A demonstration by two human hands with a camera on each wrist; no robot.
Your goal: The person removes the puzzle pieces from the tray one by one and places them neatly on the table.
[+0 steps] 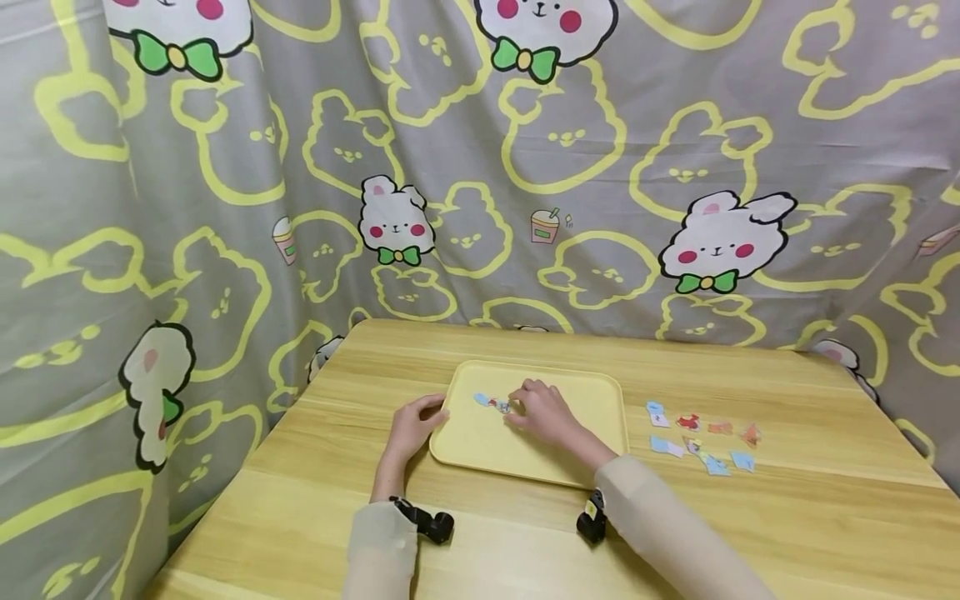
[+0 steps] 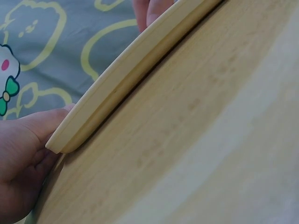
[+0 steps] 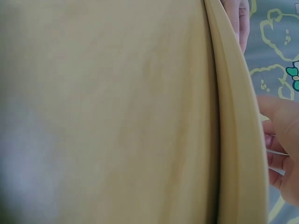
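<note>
A yellow rectangular tray [image 1: 480,450] lies on the wooden table. My left hand [image 1: 412,429] holds the tray's left edge; in the left wrist view the thumb side of that hand [image 2: 23,154] meets the tray's rim [image 2: 107,88]. On the tray is a short row of small printed puzzle pieces [image 1: 482,400], blue at its left end. My right hand [image 1: 546,412] reaches over the tray with curled fingers and pinches the puzzle piece [image 1: 504,407] at the row's right end. From the right wrist, the rim [image 3: 243,140] hides the pieces below the bent fingers [image 3: 275,158].
Several loose puzzle pieces lie on the table right of the tray, among them a red one [image 1: 687,422], an orange one [image 1: 751,434] and a blue one [image 1: 742,461]. A grey patterned curtain [image 1: 465,150] hangs behind and at the left of the table [image 1: 510,542].
</note>
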